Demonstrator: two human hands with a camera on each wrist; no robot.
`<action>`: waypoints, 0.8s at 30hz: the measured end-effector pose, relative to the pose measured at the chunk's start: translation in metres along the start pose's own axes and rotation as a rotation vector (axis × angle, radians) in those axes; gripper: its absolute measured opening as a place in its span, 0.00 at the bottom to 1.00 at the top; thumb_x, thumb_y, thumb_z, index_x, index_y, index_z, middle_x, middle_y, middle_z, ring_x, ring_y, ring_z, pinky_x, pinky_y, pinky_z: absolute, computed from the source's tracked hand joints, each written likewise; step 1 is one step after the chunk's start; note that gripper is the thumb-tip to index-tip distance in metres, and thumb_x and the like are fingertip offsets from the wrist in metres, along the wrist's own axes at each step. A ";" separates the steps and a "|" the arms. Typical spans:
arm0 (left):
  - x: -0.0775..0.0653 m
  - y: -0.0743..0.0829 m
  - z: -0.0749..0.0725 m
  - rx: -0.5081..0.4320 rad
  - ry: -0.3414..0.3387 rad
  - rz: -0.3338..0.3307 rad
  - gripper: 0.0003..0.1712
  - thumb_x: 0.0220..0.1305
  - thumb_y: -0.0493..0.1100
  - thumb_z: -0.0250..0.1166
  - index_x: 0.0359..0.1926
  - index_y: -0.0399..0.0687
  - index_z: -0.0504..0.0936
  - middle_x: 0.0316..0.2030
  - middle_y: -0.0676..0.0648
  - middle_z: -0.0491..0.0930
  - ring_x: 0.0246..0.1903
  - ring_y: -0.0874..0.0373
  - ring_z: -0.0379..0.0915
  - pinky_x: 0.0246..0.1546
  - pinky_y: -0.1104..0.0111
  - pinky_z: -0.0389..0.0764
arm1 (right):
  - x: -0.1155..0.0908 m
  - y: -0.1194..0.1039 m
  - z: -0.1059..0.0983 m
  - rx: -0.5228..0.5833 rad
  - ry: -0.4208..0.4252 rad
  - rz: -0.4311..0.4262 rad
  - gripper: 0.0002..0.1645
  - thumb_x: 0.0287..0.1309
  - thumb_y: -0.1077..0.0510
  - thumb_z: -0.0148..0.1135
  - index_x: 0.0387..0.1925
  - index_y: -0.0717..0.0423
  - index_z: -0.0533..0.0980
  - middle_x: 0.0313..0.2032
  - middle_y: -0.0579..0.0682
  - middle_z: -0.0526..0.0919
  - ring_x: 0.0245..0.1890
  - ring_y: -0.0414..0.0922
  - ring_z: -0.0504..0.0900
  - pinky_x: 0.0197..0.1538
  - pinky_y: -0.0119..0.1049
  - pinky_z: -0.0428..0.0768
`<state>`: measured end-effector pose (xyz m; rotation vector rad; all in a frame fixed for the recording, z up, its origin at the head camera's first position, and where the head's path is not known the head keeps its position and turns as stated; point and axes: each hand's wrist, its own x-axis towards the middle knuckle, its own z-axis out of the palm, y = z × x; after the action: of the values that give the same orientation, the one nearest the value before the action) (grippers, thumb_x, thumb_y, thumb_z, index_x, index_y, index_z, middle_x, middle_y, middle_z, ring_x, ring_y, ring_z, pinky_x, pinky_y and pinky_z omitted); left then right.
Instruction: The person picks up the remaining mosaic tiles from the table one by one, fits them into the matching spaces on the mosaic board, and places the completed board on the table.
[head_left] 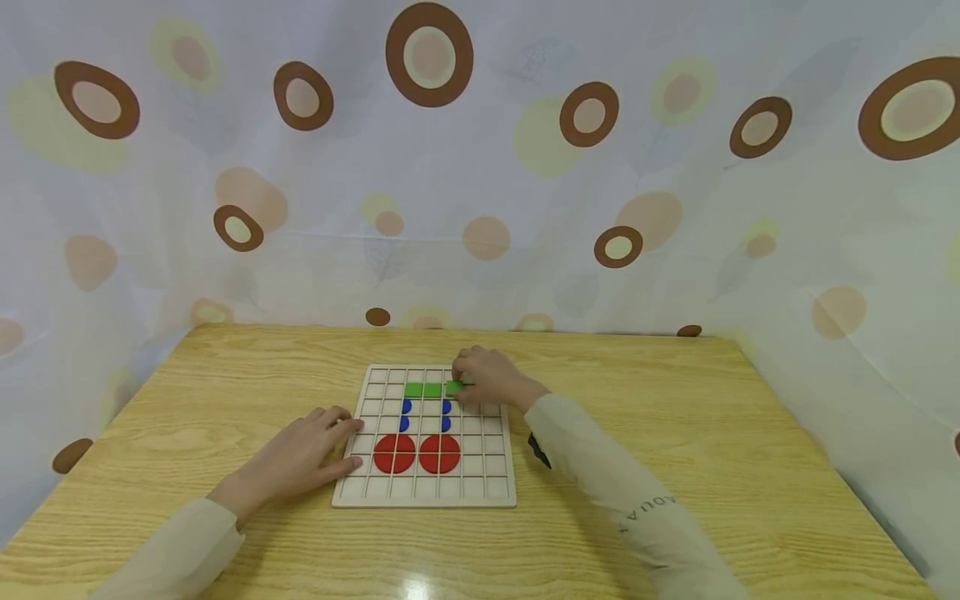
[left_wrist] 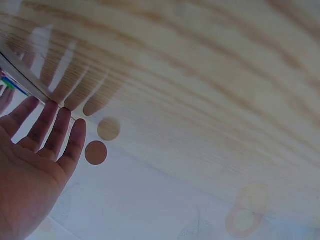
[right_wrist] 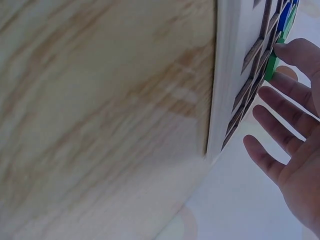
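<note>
A white grid board lies on the table in the head view. My right hand pinches a green square between thumb and index finger near the board's upper right. In the right wrist view the other fingers of that hand spread loosely. Two more green squares sit in the same row, to the left. Below them are two columns of blue half-circles, then two red circles made of quarter pieces. At the board's left edge rests my left hand, fingers extended and touching it.
The wood-grain table extends around the board. Behind and at both sides hangs a pale cloth with brown and cream circles. A dark object shows beneath the right wrist.
</note>
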<state>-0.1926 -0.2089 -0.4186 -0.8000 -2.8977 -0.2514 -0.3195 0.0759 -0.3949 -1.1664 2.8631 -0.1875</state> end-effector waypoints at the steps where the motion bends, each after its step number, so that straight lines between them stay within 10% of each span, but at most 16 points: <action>1: 0.000 0.000 0.000 0.001 -0.001 -0.001 0.29 0.59 0.59 0.59 0.56 0.47 0.74 0.51 0.47 0.72 0.49 0.50 0.70 0.47 0.53 0.74 | 0.000 0.000 0.000 0.003 -0.002 0.004 0.11 0.55 0.49 0.62 0.36 0.51 0.77 0.42 0.47 0.77 0.43 0.46 0.72 0.43 0.41 0.73; 24: -0.001 -0.001 0.001 0.001 0.014 0.002 0.29 0.60 0.59 0.58 0.56 0.48 0.74 0.50 0.49 0.72 0.48 0.51 0.71 0.46 0.54 0.74 | 0.002 0.001 0.004 0.016 -0.013 -0.001 0.13 0.55 0.48 0.62 0.39 0.50 0.78 0.42 0.46 0.76 0.44 0.45 0.73 0.45 0.41 0.75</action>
<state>-0.1924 -0.2102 -0.4194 -0.7984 -2.8835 -0.2549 -0.3215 0.0750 -0.3986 -1.1617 2.8443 -0.2017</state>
